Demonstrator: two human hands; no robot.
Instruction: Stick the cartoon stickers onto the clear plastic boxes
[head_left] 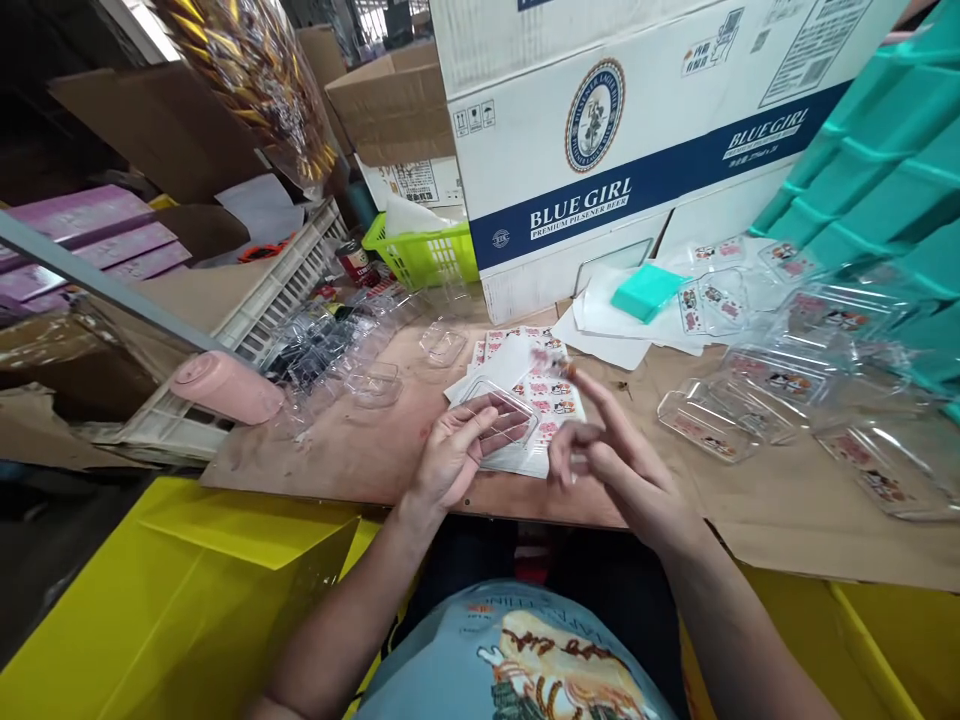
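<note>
My left hand (454, 445) is closed on the edge of a small clear plastic tray (517, 405), tilted over the sheets. At the tip of my right hand's (619, 465) raised index finger is a small printed sticker (553, 362), blurred by motion; the other fingers curl inward. Beneath both hands lie sticker sheets (564, 405) with rows of pink lettering and cartoon figures, partly covered by white paper (501, 362).
Clear plastic trays with stickers (709, 425) lie at right. Unlabelled clear trays (375, 385) and a pink cylinder (226, 387) are at left. Behind stand a beer carton (547, 150), a green basket (431, 255) and turquoise bins (885, 160). A turquoise block (649, 290) rests on papers.
</note>
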